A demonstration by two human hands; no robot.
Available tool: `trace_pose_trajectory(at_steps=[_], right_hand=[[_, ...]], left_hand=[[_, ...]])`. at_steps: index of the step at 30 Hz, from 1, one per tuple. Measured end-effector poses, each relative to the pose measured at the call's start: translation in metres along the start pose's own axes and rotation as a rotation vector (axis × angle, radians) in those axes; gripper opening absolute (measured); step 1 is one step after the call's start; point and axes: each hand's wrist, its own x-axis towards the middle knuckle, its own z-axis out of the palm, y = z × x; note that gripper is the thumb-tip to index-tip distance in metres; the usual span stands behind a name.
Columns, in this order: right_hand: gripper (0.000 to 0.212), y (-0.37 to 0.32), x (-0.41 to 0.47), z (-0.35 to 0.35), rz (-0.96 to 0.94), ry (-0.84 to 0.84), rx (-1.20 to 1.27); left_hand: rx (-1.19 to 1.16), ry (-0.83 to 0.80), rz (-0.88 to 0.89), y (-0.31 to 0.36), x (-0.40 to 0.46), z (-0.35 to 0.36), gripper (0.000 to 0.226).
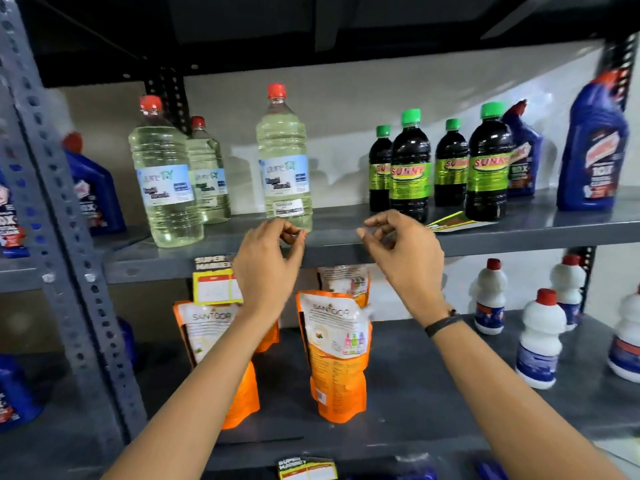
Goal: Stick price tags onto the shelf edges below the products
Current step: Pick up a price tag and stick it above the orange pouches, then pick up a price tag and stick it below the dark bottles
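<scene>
My left hand (270,268) is raised to the front edge of the grey upper shelf (519,241), its thumb and fingertips pinched together just below a clear bottle with a red cap (285,157). I see nothing between the fingers. My right hand (403,252) hovers at the same edge a little to the right, fingers loosely curled and apart, holding nothing visible. A yellow price tag (215,284) hangs from the shelf edge left of my left hand. Another price tag (307,470) sits on the lower shelf's edge. Loose tags (457,221) lie flat on the upper shelf.
Two more clear bottles (166,174) stand at the left, dark bottles with green caps (410,168) and blue bottles (594,147) at the right. Orange pouches (337,355) and white bottles (538,341) fill the lower shelf. A perforated grey upright (65,216) stands at the left.
</scene>
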Motion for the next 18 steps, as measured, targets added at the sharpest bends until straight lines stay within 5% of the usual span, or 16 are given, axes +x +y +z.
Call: trace_pose_trajectory(at_steps=[9, 18], right_hand=[[0.011, 0.101, 0.059, -0.096, 0.07, 0.044, -0.121], [0.042, 0.164, 0.119, -0.101, -0.133, -0.606, -0.323]], left_hand=[[-0.158, -0.126, -0.022, 0.109, 0.018, 0.081, 0.016], [-0.024, -0.433, -0.25, 0.152, 0.027, 0.126, 0.025]])
